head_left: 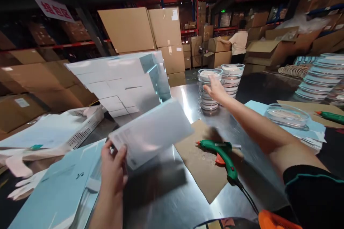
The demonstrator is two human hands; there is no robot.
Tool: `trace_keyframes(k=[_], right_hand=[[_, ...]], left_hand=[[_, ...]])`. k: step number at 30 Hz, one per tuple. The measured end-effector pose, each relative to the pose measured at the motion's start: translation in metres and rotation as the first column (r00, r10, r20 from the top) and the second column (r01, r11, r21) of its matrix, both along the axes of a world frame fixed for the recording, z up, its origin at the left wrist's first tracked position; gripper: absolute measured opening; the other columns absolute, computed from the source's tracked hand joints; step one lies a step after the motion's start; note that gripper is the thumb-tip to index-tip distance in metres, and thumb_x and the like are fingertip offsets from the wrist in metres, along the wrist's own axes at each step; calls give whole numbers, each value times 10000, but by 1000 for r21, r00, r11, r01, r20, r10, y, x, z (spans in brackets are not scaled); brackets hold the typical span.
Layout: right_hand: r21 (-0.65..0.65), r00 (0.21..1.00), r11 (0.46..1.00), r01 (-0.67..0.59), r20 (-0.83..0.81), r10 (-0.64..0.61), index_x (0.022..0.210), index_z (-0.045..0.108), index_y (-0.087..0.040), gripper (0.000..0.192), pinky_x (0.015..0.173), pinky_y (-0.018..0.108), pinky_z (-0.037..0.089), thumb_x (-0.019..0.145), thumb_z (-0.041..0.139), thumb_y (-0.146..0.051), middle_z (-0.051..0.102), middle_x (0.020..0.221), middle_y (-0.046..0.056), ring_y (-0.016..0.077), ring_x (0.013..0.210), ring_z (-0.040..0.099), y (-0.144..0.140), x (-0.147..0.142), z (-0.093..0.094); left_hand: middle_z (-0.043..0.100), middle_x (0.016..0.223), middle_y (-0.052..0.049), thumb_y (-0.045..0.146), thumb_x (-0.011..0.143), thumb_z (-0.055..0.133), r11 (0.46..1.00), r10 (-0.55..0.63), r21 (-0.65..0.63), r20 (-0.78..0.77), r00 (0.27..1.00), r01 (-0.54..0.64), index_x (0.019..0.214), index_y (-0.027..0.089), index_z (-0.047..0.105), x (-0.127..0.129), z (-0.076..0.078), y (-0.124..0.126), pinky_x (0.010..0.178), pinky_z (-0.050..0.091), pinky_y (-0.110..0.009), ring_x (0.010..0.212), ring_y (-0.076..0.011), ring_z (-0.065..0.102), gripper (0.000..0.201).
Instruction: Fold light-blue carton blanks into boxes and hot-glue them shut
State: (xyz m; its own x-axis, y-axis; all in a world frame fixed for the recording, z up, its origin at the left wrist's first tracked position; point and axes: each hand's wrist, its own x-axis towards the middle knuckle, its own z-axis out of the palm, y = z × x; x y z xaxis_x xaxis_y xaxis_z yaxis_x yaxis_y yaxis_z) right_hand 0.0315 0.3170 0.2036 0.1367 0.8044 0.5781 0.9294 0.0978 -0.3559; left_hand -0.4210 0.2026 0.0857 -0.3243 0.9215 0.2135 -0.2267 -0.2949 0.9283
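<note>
My left hand (115,162) grips one end of a flat white box (153,132), thumb on the near face, holding it tilted above the metal table. My right hand (215,88) is stretched forward, fingers apart, at the upper part of a stack of clear oval dishes (209,100); whether it touches them I cannot tell. Just behind stands a second dish stack (233,78). Between my arms a green glue gun (223,154) lies on a piece of brown cardboard (204,175). Beyond the held box rises a pile of white boxes (118,82).
Light-blue flat sheets (61,182) lie at left, beside a white glove (27,186) and a white plastic basket (87,128). At right are a single clear dish (287,115), a taller dish stack (319,78) and another green glue gun (331,116). A person (238,43) stands among cartons behind.
</note>
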Motion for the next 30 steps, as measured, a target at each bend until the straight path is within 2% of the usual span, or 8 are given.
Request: trace_keyframes(k=[4, 7, 10, 14, 18, 22, 27, 30], right_hand=[[-89, 945, 956, 280, 202, -258, 1688, 276, -60, 765, 1273, 606, 331, 1014, 529, -319, 195, 1775, 272, 414, 1643, 229, 56, 72, 20], [-103, 914, 945, 309, 308, -265, 1602, 428, -89, 666, 1226, 641, 369, 980, 551, -296, 238, 1763, 267, 425, 1622, 264, 72, 90, 22], [-100, 885, 953, 287, 408, -224, 1418, 576, -82, 470, 1238, 636, 321, 981, 500, -235, 468, 1636, 277, 391, 1532, 420, 74, 88, 22], [-139, 812, 959, 248, 569, -127, 1210, 673, -95, 302, 1218, 546, 315, 997, 479, -186, 771, 1189, 231, 317, 1162, 680, 60, 82, 34], [-207, 737, 937, 281, 672, -73, 1091, 722, -94, 207, 1118, 572, 356, 983, 571, -183, 805, 993, 221, 328, 1000, 729, 27, 74, 51], [-209, 704, 913, 350, 702, -109, 1159, 726, -92, 233, 1018, 534, 447, 1006, 577, -185, 797, 1070, 244, 366, 1081, 735, -14, 64, 58], [-177, 710, 877, 447, 666, -228, 1282, 687, -143, 293, 963, 462, 565, 1083, 592, -336, 772, 1123, 103, 254, 1043, 739, -49, 57, 54], [-154, 760, 896, 417, 600, -251, 1262, 692, -82, 266, 961, 485, 538, 1077, 532, -188, 770, 1143, 199, 307, 1082, 729, -63, 55, 55]], left_hand=[[797, 1125, -18, 363, 614, 935, 950, -84, -270, 272, 959, 160, 1282, 320, 679, 2, -79, 12, 838, 660, -358, 1071, -283, 757, 716], [816, 1132, -39, 310, 609, 927, 909, -143, -310, 392, 909, 277, 1337, 324, 676, 8, -106, 17, 860, 679, -395, 1106, -329, 771, 770], [827, 1106, -42, 239, 576, 959, 887, -185, -317, 425, 886, 337, 1374, 302, 670, 8, -109, 20, 805, 689, -339, 993, -289, 802, 852], [831, 1049, -37, 192, 563, 976, 873, -201, -336, 414, 888, 354, 1391, 260, 663, 4, -107, 22, 797, 695, -332, 863, -248, 806, 887], [825, 1027, -43, 198, 512, 1007, 872, -214, -326, 417, 883, 365, 1359, 242, 677, 4, -109, 20, 764, 691, -326, 856, -248, 795, 911], [804, 1116, -65, 256, 483, 1025, 881, -240, -309, 360, 902, 358, 1367, 241, 661, 8, -109, 17, 786, 674, -355, 921, -266, 776, 957], [751, 1224, -46, 323, 494, 1029, 892, -287, -283, 246, 926, 351, 1415, 290, 589, 11, -105, 8, 865, 631, -348, 1042, -253, 736, 1022], [722, 1236, -34, 319, 504, 1029, 893, -321, -255, 219, 921, 372, 1417, 307, 560, 12, -102, 3, 880, 618, -323, 1050, -227, 721, 1026]])
